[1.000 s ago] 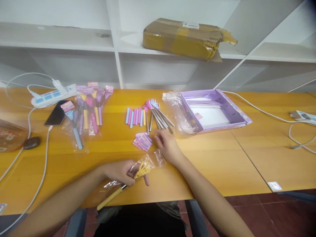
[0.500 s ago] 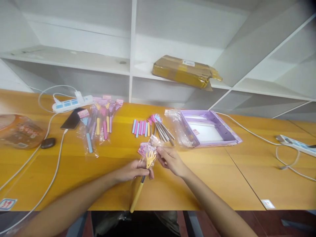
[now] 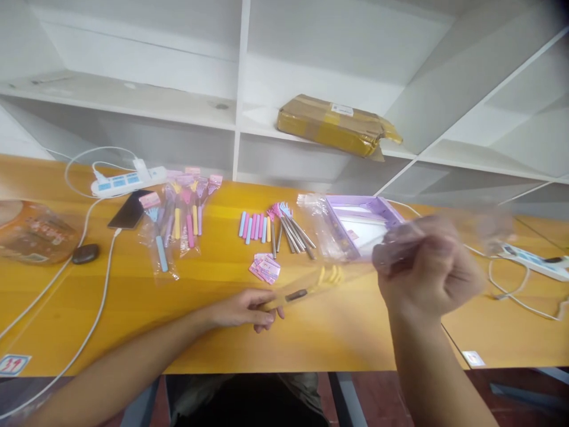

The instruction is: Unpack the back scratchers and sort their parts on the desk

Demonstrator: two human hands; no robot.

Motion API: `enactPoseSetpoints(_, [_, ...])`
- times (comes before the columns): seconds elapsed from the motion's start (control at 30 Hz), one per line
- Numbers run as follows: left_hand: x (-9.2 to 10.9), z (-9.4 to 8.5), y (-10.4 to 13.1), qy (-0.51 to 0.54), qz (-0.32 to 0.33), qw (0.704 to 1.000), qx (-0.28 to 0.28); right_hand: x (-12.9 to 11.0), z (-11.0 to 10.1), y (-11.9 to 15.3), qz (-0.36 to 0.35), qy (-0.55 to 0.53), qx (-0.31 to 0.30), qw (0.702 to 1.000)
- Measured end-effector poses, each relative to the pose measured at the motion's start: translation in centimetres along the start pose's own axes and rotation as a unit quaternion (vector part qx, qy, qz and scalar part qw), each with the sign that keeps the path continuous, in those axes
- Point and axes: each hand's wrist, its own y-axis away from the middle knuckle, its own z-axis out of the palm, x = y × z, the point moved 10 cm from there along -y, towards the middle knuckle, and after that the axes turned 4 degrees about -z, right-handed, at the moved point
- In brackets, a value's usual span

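My left hand (image 3: 253, 309) is closed around the yellow handle of a back scratcher (image 3: 297, 295). Its yellow claw head (image 3: 329, 277) points right, and motion blurs it. My right hand (image 3: 433, 273), raised at the right, makes a fist on a crumpled clear plastic bag (image 3: 400, 242). Whether the scratcher is still partly inside that bag I cannot tell. Just beyond my left hand lie several pink header cards (image 3: 265, 268). Farther back are short coloured handles (image 3: 254, 228) in a row and a bundle of metal-shafted scratcher heads (image 3: 294, 231).
Bagged back scratchers (image 3: 189, 207) lie at the left, near a phone (image 3: 130, 209) and a power strip (image 3: 128, 181). A purple box (image 3: 340, 228) and clear bags (image 3: 317, 222) are at the back right. White cables cross both sides. Shelving holds a taped carton (image 3: 329, 124).
My right hand has swung right and up with the plastic bag. The scratcher has tipped from upright to pointing right, and the header cards beneath are now uncovered.
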Motion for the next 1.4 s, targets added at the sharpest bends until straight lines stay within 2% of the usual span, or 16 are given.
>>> enactPoseSetpoints(0.07, [0.0, 0.2, 0.1, -0.019, -0.009, 1.000, -0.003, 0.2, -0.5, -0.1, 0.007, -0.044, 0.031, 0.999])
enactPoseSetpoints(0.1, [-0.1, 0.5, 0.2, -0.021, -0.013, 1.000, -0.010, 1.0, 0.3, 0.1, 0.042, -0.075, -0.001, 0.996])
enactPoseSetpoints(0.23, [-0.8, 0.8, 0.2, -0.006, -0.026, 1.000, -0.014, 5.1, 5.4, 3.5, 0.201, -0.134, -0.241, 0.940])
enactPoseSetpoints(0.3, [-1.1, 0.6, 0.1, -0.007, -0.031, 0.999, 0.000, 7.2, 4.1, 2.7, 0.197, -0.080, -0.212, 0.954])
enactPoseSetpoints(0.4, [-1.4, 0.2, -0.1, 0.015, -0.037, 0.999, 0.020, 10.7, -1.1, -1.7, 0.150, 0.033, -0.068, 0.986])
enactPoseSetpoints(0.47, [-1.4, -0.1, -0.2, 0.037, -0.035, 0.998, 0.036, 14.5, -2.8, -4.5, 0.174, 0.068, -0.065, 0.980])
enactPoseSetpoints(0.57, [-1.2, -0.3, -0.3, 0.058, -0.027, 0.997, 0.039, 21.0, -1.7, -6.2, 0.232, 0.208, -0.203, 0.928])
enactPoseSetpoints(0.67, [-1.1, -0.4, -0.4, 0.065, -0.020, 0.997, 0.035, 25.9, 0.7, -5.2, 0.252, 0.304, -0.292, 0.871])
enactPoseSetpoints(0.83, [-1.2, -0.8, -0.3, 0.063, -0.016, 0.997, 0.049, 29.1, 3.3, -2.7, 0.230, 0.367, -0.312, 0.845])
enactPoseSetpoints(0.93, [-1.2, -1.2, -0.2, 0.068, -0.012, 0.996, 0.064, 27.4, 2.4, -2.8, 0.174, 0.397, -0.241, 0.868])
enactPoseSetpoints(1.03, [-1.3, -1.4, 0.1, 0.040, -0.023, 0.996, 0.076, 22.7, 1.8, -1.2, 0.110, 0.350, -0.167, 0.915])
enactPoseSetpoints(1.13, [-1.0, -2.0, 0.3, -0.042, -0.025, 0.993, 0.103, 17.8, 4.7, 5.2, 0.164, 0.145, -0.256, 0.942])
enactPoseSetpoints(1.2, [-0.7, -2.3, 0.4, -0.120, -0.024, 0.985, 0.126, 14.0, 7.7, 12.2, 0.265, -0.019, -0.365, 0.892])
enactPoseSetpoints(1.27, [-0.5, -2.2, 0.4, -0.193, -0.027, 0.971, 0.139, 10.1, 9.4, 18.7, 0.351, -0.118, -0.407, 0.835])
enactPoseSetpoints(1.33, [-0.2, -1.8, 0.4, -0.255, -0.025, 0.956, 0.143, 6.5, 10.9, 23.8, 0.418, -0.223, -0.418, 0.775])
enactPoseSetpoints(1.4, [0.1, -1.2, 0.3, -0.324, -0.013, 0.936, 0.138, 4.2, 12.0, 26.2, 0.435, -0.304, -0.383, 0.756])
